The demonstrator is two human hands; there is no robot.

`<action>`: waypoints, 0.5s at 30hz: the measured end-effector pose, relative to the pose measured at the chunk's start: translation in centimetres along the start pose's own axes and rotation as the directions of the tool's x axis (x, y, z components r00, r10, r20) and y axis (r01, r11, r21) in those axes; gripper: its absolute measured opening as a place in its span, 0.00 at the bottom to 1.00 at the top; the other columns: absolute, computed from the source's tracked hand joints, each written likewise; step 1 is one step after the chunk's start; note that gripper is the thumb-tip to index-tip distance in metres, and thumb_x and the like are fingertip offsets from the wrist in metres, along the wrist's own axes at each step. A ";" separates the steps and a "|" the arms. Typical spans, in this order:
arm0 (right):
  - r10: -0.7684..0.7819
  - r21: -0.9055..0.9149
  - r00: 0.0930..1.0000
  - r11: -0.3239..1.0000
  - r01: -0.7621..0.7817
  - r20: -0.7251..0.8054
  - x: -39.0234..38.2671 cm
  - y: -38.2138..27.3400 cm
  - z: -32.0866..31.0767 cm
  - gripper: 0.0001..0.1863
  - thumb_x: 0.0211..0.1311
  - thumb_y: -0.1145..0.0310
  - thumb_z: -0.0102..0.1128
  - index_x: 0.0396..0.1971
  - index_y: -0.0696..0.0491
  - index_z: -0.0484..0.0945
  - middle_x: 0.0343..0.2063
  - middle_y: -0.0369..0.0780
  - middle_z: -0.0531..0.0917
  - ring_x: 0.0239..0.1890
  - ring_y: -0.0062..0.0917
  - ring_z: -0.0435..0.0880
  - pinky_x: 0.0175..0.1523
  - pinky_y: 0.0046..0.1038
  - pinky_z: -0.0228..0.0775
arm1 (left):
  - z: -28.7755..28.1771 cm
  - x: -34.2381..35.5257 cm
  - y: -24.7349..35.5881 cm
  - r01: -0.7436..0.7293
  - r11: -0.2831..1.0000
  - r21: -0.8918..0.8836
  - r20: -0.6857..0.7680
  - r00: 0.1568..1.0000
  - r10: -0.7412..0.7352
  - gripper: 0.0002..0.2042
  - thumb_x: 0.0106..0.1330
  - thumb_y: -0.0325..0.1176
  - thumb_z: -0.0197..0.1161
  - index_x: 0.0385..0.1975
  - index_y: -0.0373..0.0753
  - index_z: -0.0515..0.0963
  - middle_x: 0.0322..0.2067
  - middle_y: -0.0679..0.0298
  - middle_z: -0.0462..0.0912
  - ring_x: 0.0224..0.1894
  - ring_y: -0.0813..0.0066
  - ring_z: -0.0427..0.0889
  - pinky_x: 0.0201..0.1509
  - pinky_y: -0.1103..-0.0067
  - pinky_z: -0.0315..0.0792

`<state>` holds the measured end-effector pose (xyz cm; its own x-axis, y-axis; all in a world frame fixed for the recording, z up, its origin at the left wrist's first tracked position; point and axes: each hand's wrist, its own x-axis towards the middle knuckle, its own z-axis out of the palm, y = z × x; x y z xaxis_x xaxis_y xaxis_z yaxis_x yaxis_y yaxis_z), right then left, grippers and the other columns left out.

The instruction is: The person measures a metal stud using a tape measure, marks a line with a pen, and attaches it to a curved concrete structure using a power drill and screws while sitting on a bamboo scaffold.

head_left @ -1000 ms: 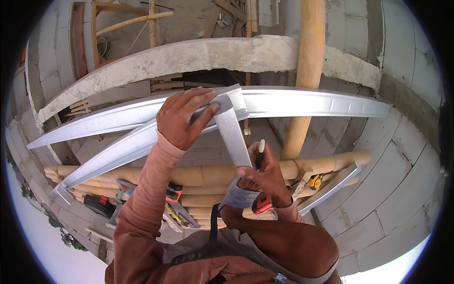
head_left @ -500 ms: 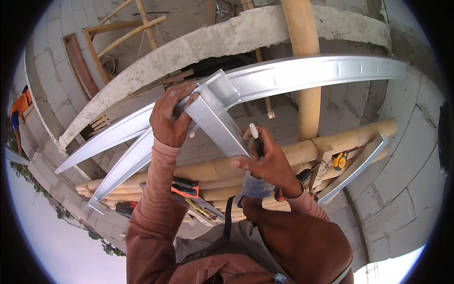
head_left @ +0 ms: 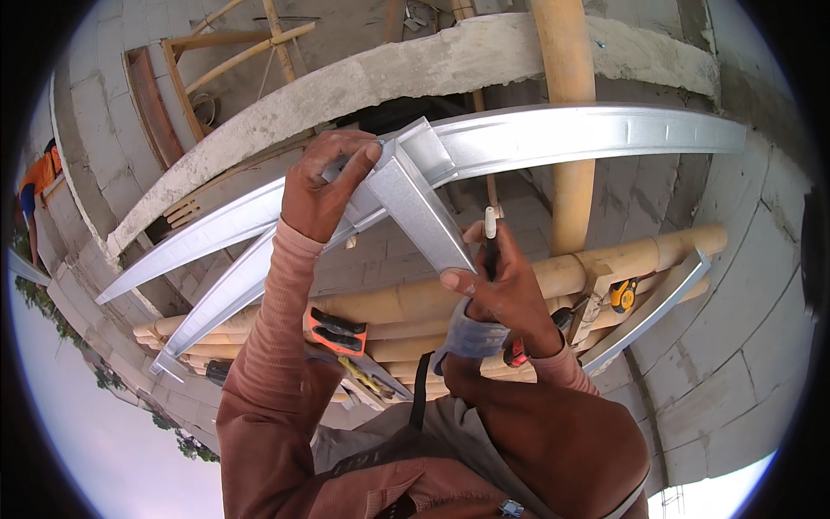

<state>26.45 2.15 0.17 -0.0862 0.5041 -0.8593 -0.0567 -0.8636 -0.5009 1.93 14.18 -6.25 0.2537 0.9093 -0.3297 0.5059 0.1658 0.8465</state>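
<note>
A short silver metal channel [head_left: 419,212] slants down from a junction of longer channels [head_left: 536,130]. My left hand [head_left: 320,182] is closed on its upper end at the junction, thumb pressed beside the top edge. My right hand [head_left: 510,294] is closed round a pen [head_left: 489,225] with a white end pointing up; its thumb also presses the channel's lower end. Behind the junction, another long channel [head_left: 225,290] runs down to the left. Part of what my left fingers touch is hidden.
Bamboo poles [head_left: 657,240] form a support below, holding an orange-handled saw [head_left: 337,339], a yellow tape measure [head_left: 624,296] and a metal offcut [head_left: 648,316]. A concrete beam [head_left: 467,52] crosses above, past an upright bamboo pole [head_left: 571,208]. A person in orange [head_left: 39,177] is at far left.
The view has tilted since one second ago, bringing the person at left into sight. The short channel slants more, and my hands have shifted slightly with it, still gripping.
</note>
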 end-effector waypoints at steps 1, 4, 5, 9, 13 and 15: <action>0.014 0.026 1.000 1.000 -0.014 -0.009 0.0 0.1 0.1 0.32 0.53 0.63 0.82 0.52 0.52 0.70 0.27 0.28 0.70 0.29 0.10 0.66 0.35 0.17 0.58 | -0.4 0.5 -0.1 -0.031 0.999 -0.012 0.059 0.998 0.032 0.08 0.70 0.34 0.70 0.42 0.37 0.86 0.48 0.57 0.88 0.50 0.66 0.86 0.54 0.73 0.77; -0.103 0.079 0.995 0.991 0.103 -0.011 0.3 1.8 0.2 0.31 0.54 0.63 0.81 0.52 0.52 0.70 0.31 0.29 0.72 0.31 0.11 0.67 0.36 0.18 0.60 | -0.5 1.2 -0.1 -0.073 0.997 -0.034 0.101 0.992 0.077 0.07 0.70 0.29 0.68 0.43 0.36 0.85 0.49 0.58 0.87 0.51 0.67 0.85 0.57 0.73 0.76; -0.145 0.097 0.989 0.985 0.146 -0.018 0.5 2.0 0.2 0.31 0.55 0.62 0.81 0.52 0.52 0.71 0.32 0.30 0.73 0.32 0.11 0.67 0.36 0.18 0.61 | -0.3 1.3 0.0 -0.072 0.994 -0.080 0.116 0.990 0.081 0.06 0.70 0.26 0.66 0.44 0.36 0.85 0.50 0.60 0.87 0.52 0.67 0.85 0.60 0.73 0.76; -0.118 0.089 0.993 0.989 0.120 -0.033 0.1 1.2 0.3 0.30 0.54 0.62 0.82 0.51 0.53 0.71 0.36 0.30 0.73 0.34 0.13 0.68 0.39 0.19 0.62 | 0.3 1.2 -0.5 -0.220 0.975 -0.029 0.085 0.971 0.222 0.08 0.69 0.27 0.68 0.45 0.34 0.84 0.45 0.57 0.88 0.48 0.66 0.86 0.54 0.74 0.78; -0.149 0.001 0.986 0.989 0.150 -0.068 0.2 1.2 0.7 0.31 0.53 0.60 0.82 0.51 0.53 0.73 0.34 0.30 0.72 0.33 0.13 0.67 0.38 0.20 0.60 | 0.0 0.9 -0.9 -0.259 0.965 -0.030 0.055 0.964 0.261 0.08 0.68 0.23 0.68 0.45 0.34 0.84 0.46 0.57 0.88 0.48 0.66 0.87 0.52 0.76 0.79; -0.180 -0.034 0.981 0.983 0.178 -0.078 0.1 2.0 0.2 0.32 0.52 0.59 0.83 0.52 0.54 0.73 0.31 0.29 0.70 0.32 0.13 0.66 0.36 0.20 0.58 | 0.1 0.9 -0.7 -0.262 0.965 0.004 0.086 0.962 0.261 0.08 0.68 0.23 0.67 0.44 0.35 0.85 0.47 0.57 0.88 0.48 0.67 0.87 0.54 0.75 0.79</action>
<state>26.11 0.49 -0.94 0.0038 0.6493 -0.7605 -0.0378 -0.7599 -0.6490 1.89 14.87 -7.22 0.4470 0.8847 -0.1325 0.4250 -0.0797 0.9017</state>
